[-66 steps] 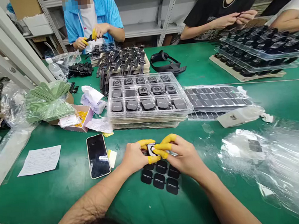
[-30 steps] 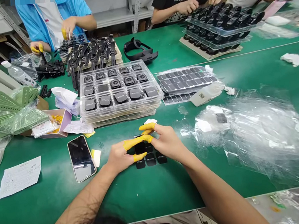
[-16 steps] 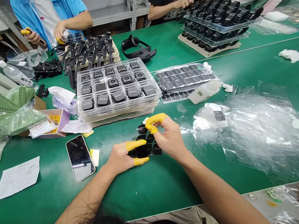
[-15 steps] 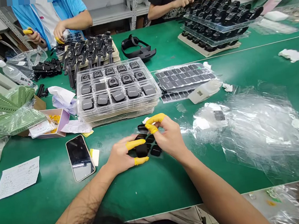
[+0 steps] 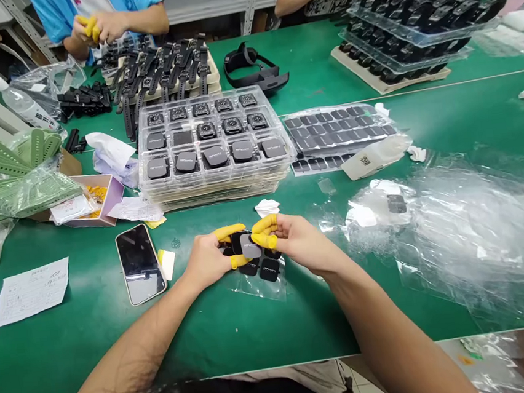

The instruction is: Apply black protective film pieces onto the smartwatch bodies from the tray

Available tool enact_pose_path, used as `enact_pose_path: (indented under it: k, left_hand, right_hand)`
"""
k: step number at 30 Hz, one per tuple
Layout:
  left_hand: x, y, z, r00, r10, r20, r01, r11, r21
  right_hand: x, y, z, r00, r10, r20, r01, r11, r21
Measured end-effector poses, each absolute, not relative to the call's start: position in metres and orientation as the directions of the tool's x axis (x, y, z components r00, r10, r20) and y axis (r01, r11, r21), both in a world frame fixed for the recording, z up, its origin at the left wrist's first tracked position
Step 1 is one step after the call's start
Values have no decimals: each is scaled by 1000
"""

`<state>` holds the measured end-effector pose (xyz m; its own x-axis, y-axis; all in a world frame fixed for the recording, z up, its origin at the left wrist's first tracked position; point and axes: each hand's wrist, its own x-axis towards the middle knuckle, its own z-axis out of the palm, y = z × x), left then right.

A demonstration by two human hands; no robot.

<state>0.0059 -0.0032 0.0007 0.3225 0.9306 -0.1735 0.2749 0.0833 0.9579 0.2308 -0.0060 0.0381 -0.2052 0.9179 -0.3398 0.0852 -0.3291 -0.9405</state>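
My left hand [image 5: 210, 258] and my right hand [image 5: 297, 244] meet over the green table [image 5: 256, 327], both with yellow finger cots. Between their fingertips they pinch one small black square watch body [image 5: 247, 245], its grey face up. Just below it, a few more black watch bodies [image 5: 263, 269] lie on a clear plastic film [image 5: 261, 286]. A stack of clear trays [image 5: 213, 148] with rows of watch bodies stands just beyond my hands.
A phone [image 5: 141, 271] lies left of my hands, a paper slip [image 5: 28, 292] further left, a pink box [image 5: 93, 203] and green straps [image 5: 14, 177] behind. Crumpled clear plastic [image 5: 455, 233] covers the right side. Other people work at trays of black watches [image 5: 412, 21] across the table.
My right hand has come back from above the pile to the watch body in my left hand, and both now pinch it. A clear film now shows under the loose watch bodies.
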Motion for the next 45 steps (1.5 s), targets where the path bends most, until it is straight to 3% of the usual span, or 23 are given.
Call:
enact_pose_path:
  k: [6, 26, 29, 32, 34, 38, 45]
  left_hand:
    - [7, -6, 9, 326, 931, -166, 434, 9, 901]
    - [7, -5, 9, 351, 921, -171, 413, 11, 910]
    - [7, -5, 9, 352, 921, -170, 400, 16, 917]
    - [7, -6, 7, 340, 925, -172, 380, 32, 924]
    - [7, -5, 6, 334, 926, -178, 360, 49, 932]
    - [5, -3, 7, 361, 917, -172, 332, 46, 942]
    - [9, -8, 8, 313, 943, -111, 372, -15, 928]
  right_hand:
    - [213, -8, 27, -152, 899, -411, 33, -410, -911]
    - [212, -7, 28, -110, 887, -448, 64, -443, -894]
    - [214, -10, 27, -117, 906, -406, 160, -387, -908]
    - [217, -13, 27, -6, 965, -261, 367, -241, -899]
    - [218, -16, 27, 30, 980, -196, 411, -191, -892]
    - [212, -18, 25, -138, 953, -268, 268, -225, -937]
    - [199, -21, 12, -179, 930, -320, 161, -294, -942]
